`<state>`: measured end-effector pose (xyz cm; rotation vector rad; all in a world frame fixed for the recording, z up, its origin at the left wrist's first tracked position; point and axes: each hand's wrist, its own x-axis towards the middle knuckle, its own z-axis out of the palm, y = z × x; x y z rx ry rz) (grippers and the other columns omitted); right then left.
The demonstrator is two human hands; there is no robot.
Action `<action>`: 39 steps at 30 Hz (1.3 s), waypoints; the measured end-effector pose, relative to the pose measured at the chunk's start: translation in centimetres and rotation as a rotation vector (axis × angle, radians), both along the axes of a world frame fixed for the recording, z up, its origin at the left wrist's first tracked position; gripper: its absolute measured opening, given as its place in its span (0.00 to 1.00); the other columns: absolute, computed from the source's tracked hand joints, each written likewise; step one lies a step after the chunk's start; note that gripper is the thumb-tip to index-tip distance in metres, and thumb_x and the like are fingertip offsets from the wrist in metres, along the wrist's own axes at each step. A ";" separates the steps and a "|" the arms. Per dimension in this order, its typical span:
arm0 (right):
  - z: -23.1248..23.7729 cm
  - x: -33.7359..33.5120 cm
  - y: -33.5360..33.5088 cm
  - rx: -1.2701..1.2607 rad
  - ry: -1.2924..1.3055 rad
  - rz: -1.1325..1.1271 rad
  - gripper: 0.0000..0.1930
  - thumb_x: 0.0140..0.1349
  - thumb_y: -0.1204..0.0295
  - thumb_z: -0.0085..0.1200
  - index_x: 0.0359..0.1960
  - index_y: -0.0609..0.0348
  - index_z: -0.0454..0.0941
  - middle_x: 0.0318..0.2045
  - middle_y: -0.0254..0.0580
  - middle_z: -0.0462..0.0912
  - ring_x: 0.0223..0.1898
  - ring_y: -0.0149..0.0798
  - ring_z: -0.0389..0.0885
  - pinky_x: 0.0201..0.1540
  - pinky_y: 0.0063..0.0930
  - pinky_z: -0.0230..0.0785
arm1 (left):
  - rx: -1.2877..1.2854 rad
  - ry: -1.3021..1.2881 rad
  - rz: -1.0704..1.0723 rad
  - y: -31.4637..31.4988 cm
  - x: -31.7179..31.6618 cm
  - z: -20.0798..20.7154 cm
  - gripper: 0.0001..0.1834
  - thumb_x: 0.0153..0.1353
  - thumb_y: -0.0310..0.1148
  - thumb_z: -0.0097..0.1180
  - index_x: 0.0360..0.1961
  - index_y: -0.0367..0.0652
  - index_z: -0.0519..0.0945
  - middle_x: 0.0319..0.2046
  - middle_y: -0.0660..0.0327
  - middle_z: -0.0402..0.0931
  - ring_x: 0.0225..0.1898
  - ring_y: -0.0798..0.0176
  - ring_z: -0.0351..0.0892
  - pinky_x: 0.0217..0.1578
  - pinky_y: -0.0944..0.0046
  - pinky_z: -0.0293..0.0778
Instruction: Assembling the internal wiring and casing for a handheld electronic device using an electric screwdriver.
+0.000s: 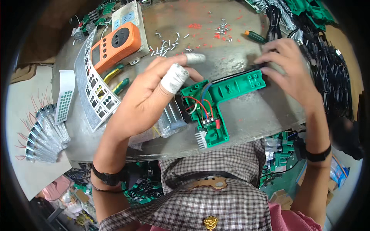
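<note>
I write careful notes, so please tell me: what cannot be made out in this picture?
All in the head view:
Silver part: left side hidden by the left hand.
Right hand: what, if anything, it pinches is too blurred.
Orange meter: marks too small to read.
Green casings, top right: cut off by the upper edge.

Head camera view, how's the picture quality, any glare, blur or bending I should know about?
Head view: glare whitens a patch of the grey table beyond the green housing; head view: the corners are black and the table's near edge bows, as fisheye lenses do; head view: the right hand looks slightly soft, perhaps from motion, while the housing looks sharper.
</note>
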<state>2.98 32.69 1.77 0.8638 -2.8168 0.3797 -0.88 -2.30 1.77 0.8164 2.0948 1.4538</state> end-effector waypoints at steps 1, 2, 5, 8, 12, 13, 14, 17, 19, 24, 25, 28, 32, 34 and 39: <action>1.3 0.5 0.3 0.033 0.010 -0.039 0.15 0.50 0.77 0.67 0.42 0.53 0.84 0.47 0.37 0.78 0.54 0.47 0.73 0.60 0.41 0.63 | 0.012 0.085 -0.051 -0.1 -0.1 -0.3 0.26 0.79 0.42 0.37 0.67 0.34 0.69 0.49 0.53 0.83 0.49 0.58 0.76 0.56 0.61 0.68; 2.8 0.9 1.2 0.068 0.017 -0.085 0.15 0.50 0.76 0.67 0.42 0.53 0.84 0.48 0.37 0.78 0.55 0.47 0.73 0.61 0.43 0.62 | 0.029 0.168 -0.104 -0.3 -0.2 -0.6 0.26 0.79 0.42 0.36 0.67 0.35 0.69 0.46 0.53 0.84 0.48 0.58 0.76 0.56 0.60 0.67; 5.4 3.8 2.2 0.193 -0.101 -0.157 0.18 0.47 0.78 0.65 0.43 0.56 0.85 0.54 0.41 0.77 0.61 0.50 0.71 0.64 0.44 0.61 | 0.084 0.220 -0.169 0.2 -0.1 -0.6 0.27 0.79 0.44 0.34 0.66 0.34 0.70 0.41 0.53 0.86 0.46 0.58 0.75 0.55 0.59 0.67; 4.4 4.3 -2.8 0.046 -0.107 -0.209 0.20 0.48 0.79 0.64 0.46 0.52 0.87 0.49 0.43 0.78 0.56 0.51 0.72 0.60 0.42 0.64 | 0.017 0.234 -0.158 0.3 -0.6 -0.4 0.30 0.79 0.47 0.32 0.60 0.31 0.76 0.34 0.55 0.87 0.42 0.59 0.74 0.52 0.58 0.67; 1.7 2.2 -9.1 -0.298 -0.210 0.046 0.18 0.47 0.78 0.64 0.43 0.53 0.87 0.37 0.39 0.76 0.45 0.46 0.72 0.49 0.40 0.65 | 0.023 0.386 -0.106 -0.5 -1.2 -1.4 0.26 0.76 0.42 0.38 0.57 0.32 0.79 0.27 0.60 0.85 0.37 0.60 0.72 0.47 0.58 0.67; 1.0 2.0 -10.3 -0.336 -0.233 0.078 0.17 0.46 0.78 0.64 0.42 0.54 0.86 0.36 0.38 0.74 0.43 0.45 0.71 0.47 0.40 0.64 | 0.057 0.459 -0.087 -0.6 -1.4 -1.8 0.20 0.74 0.37 0.46 0.57 0.34 0.80 0.26 0.62 0.84 0.37 0.60 0.72 0.45 0.58 0.67; 0.5 1.8 -10.9 -0.406 -0.277 0.143 0.15 0.45 0.74 0.65 0.39 0.54 0.86 0.35 0.39 0.73 0.41 0.46 0.70 0.45 0.40 0.63 | 0.117 0.458 -0.071 -0.4 -1.4 -2.3 0.21 0.73 0.37 0.46 0.58 0.34 0.79 0.26 0.63 0.84 0.36 0.59 0.72 0.46 0.57 0.66; -0.9 2.0 -11.3 -0.455 -0.303 0.187 0.16 0.44 0.72 0.65 0.38 0.53 0.86 0.35 0.38 0.73 0.39 0.45 0.69 0.43 0.39 0.61 | -0.062 0.484 -0.109 0.3 -1.2 -1.2 0.34 0.78 0.50 0.29 0.59 0.28 0.76 0.26 0.58 0.84 0.39 0.60 0.68 0.49 0.58 0.66; -1.4 2.0 -10.5 -0.465 -0.333 0.216 0.17 0.43 0.71 0.65 0.39 0.52 0.87 0.35 0.39 0.74 0.38 0.45 0.68 0.43 0.39 0.60 | -0.147 0.445 -0.109 0.5 -0.9 -0.9 0.39 0.77 0.56 0.29 0.63 0.28 0.73 0.28 0.58 0.84 0.41 0.62 0.68 0.49 0.60 0.66; -1.9 2.3 -10.1 -0.572 -0.362 0.278 0.16 0.44 0.74 0.64 0.38 0.50 0.89 0.34 0.38 0.74 0.38 0.44 0.67 0.41 0.36 0.63 | 0.004 0.042 -0.131 0.5 -0.3 -1.1 0.43 0.71 0.62 0.32 0.64 0.31 0.74 0.30 0.60 0.82 0.40 0.63 0.71 0.46 0.62 0.65; -2.0 2.5 -10.1 -0.593 -0.348 0.282 0.15 0.44 0.74 0.64 0.37 0.50 0.89 0.34 0.38 0.74 0.38 0.44 0.67 0.40 0.35 0.64 | 0.016 -0.022 -0.142 0.6 -0.5 -1.0 0.41 0.71 0.60 0.35 0.63 0.32 0.75 0.29 0.61 0.82 0.40 0.62 0.71 0.46 0.62 0.64; -1.8 2.7 -10.0 -0.478 -0.313 0.291 0.13 0.46 0.73 0.65 0.37 0.50 0.88 0.36 0.37 0.74 0.39 0.44 0.68 0.40 0.36 0.66 | -0.291 0.583 -0.350 1.6 -1.7 0.4 0.38 0.69 0.58 0.40 0.62 0.34 0.77 0.28 0.65 0.80 0.39 0.59 0.71 0.47 0.59 0.61; -1.6 3.1 -10.3 -0.427 -0.265 0.285 0.11 0.48 0.71 0.67 0.36 0.50 0.88 0.38 0.35 0.75 0.41 0.45 0.69 0.42 0.37 0.67 | -0.243 0.883 -0.393 0.8 -1.8 -0.2 0.38 0.69 0.60 0.40 0.60 0.35 0.79 0.29 0.66 0.81 0.40 0.58 0.72 0.51 0.57 0.60; -1.3 3.3 -10.0 -0.460 -0.312 0.240 0.09 0.51 0.70 0.68 0.36 0.52 0.88 0.37 0.36 0.76 0.40 0.45 0.71 0.43 0.37 0.68 | -0.241 0.662 -0.205 -0.3 -0.3 -0.1 0.40 0.69 0.63 0.38 0.61 0.35 0.78 0.30 0.67 0.82 0.41 0.59 0.72 0.54 0.58 0.60; -1.4 3.2 -10.0 -0.695 -0.338 0.079 0.09 0.52 0.71 0.70 0.35 0.57 0.86 0.30 0.37 0.77 0.37 0.43 0.74 0.43 0.34 0.67 | -0.262 0.570 -0.188 -0.9 0.8 1.0 0.45 0.68 0.67 0.35 0.64 0.35 0.76 0.42 0.64 0.87 0.45 0.58 0.73 0.57 0.57 0.60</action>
